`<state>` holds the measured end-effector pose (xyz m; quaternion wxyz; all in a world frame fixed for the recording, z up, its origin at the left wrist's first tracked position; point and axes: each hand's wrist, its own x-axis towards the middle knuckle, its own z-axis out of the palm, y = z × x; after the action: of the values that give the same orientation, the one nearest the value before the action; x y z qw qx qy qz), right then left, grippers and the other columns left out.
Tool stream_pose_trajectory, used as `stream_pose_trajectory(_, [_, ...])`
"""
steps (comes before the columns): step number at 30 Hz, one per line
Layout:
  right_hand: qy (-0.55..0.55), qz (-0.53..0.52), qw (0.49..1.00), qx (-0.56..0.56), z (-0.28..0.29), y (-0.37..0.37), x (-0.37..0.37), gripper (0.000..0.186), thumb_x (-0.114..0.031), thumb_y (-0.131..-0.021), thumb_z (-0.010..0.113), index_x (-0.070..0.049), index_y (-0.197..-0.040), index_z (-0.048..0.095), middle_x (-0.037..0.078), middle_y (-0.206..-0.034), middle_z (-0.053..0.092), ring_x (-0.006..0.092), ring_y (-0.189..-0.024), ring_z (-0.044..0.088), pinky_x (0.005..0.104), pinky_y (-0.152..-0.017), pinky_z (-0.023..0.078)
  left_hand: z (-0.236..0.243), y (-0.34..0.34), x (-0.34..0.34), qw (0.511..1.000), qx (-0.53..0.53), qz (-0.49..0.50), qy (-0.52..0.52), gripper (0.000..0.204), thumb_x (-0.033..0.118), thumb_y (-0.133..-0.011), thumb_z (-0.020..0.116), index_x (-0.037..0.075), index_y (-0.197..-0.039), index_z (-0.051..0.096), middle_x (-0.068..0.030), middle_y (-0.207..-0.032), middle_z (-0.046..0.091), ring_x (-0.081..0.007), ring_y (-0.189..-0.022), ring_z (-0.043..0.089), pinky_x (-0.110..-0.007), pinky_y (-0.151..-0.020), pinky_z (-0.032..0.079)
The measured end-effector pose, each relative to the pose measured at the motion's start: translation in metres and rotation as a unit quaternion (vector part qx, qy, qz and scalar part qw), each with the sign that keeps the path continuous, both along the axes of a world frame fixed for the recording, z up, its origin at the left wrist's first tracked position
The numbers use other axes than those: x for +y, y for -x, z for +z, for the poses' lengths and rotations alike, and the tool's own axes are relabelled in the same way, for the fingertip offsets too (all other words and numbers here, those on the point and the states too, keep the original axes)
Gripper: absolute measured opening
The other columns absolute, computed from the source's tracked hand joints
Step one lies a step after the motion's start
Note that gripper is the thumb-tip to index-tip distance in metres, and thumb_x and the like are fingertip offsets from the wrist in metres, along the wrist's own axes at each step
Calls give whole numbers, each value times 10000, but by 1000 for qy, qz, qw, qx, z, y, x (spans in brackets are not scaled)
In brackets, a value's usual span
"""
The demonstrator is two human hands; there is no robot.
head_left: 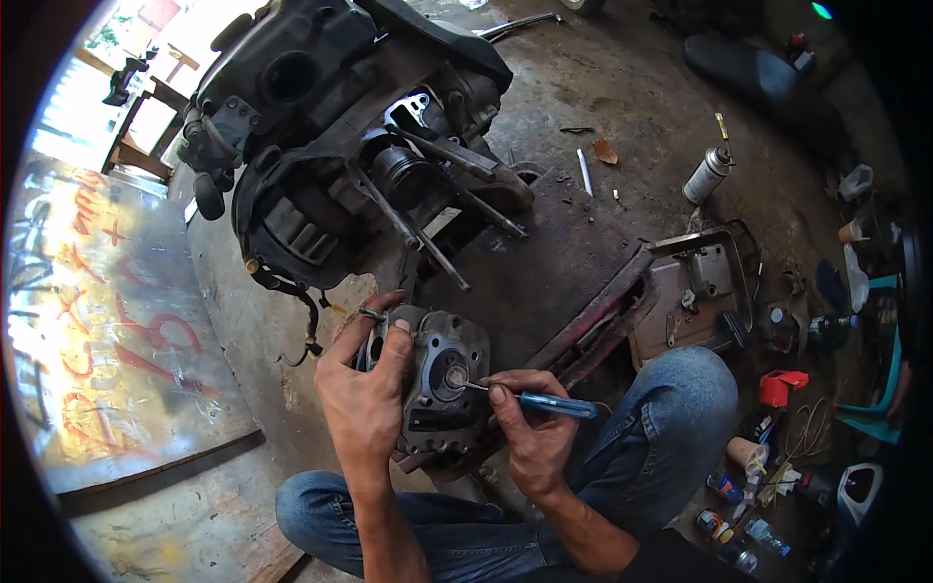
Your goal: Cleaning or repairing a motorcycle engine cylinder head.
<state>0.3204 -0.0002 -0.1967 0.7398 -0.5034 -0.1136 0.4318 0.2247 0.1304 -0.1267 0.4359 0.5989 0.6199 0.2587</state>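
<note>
An engine cylinder head (pixel 473 340) stands tilted in front of me, its round combustion chamber and valve facing up and toward me. My left hand (pixel 362 403) grips its left side, thumb over the top edge. Near those fingertips a small thin metal piece (pixel 373 313) sticks out; I cannot tell what it is. My right hand (pixel 533 442) is closed around a screwdriver (pixel 559 404) with a blue handle. The shaft points left and its tip is at the chamber, by the pale valve face. Beyond them is the open engine (pixel 292 185), with a piston (pixel 400 173) and several long studs showing.
A dark, worn metal plate (pixel 544 262) lies under the engine's right side. To the right are a tray (pixel 671 321) of parts, a spray can (pixel 708 177), a red box (pixel 780 387) and scattered bottles. A painted board (pixel 126 321) is at the left.
</note>
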Motion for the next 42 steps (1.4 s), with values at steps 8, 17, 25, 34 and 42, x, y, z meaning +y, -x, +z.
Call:
stream_pose_trajectory(8, [2,6,1000,8,1,-1,-1,79,-32,-1055,750,11,-1117,727,81,-1109,782,106,-1034,705,268,-931,558,1,-4,-2,1000,6,13,0,322,172,-1009,760,29,-1295,797,-178,-1198,781,-244,-1189,692,-373,-1126,471])
stream_pose_trajectory(17, [-5,-17,1000,12,0,4,5,102,-57,-1056,768,-2,-1132,728,63,-1109,766,93,-1014,693,253,-926,545,-1,-4,-2,999,26,13,-16,336,183,-1015,759,10,-1301,793,-161,-1139,787,-212,-1109,699,-355,-1075,500])
stream_pose_trajectory(25, [51,27,997,41,4,-6,-1,114,-109,-1049,798,-7,-1077,756,-2,-960,746,51,-900,667,220,-825,526,1,-2,-1,1000,21,4,-8,333,197,-1017,757,16,-1294,799,-154,-1118,790,-195,-1073,705,-342,-1041,518])
stream_pose_trajectory(34, [83,37,994,60,4,-9,-2,130,-115,-1044,805,2,-1074,757,-8,-949,742,41,-869,650,211,-793,511,0,-2,-3,1000,21,0,-20,324,186,-1016,753,16,-1289,796,-180,-1141,790,-233,-1097,713,-358,-1070,505])
stream_pose_trajectory(42, [73,40,996,18,7,-4,3,107,-96,-1047,796,1,-1069,757,-10,-940,738,40,-870,650,208,-810,514,-1,-2,0,1000,18,1,-19,332,192,-1001,763,30,-1288,799,-201,-1197,781,-268,-1187,707,-387,-1116,485])
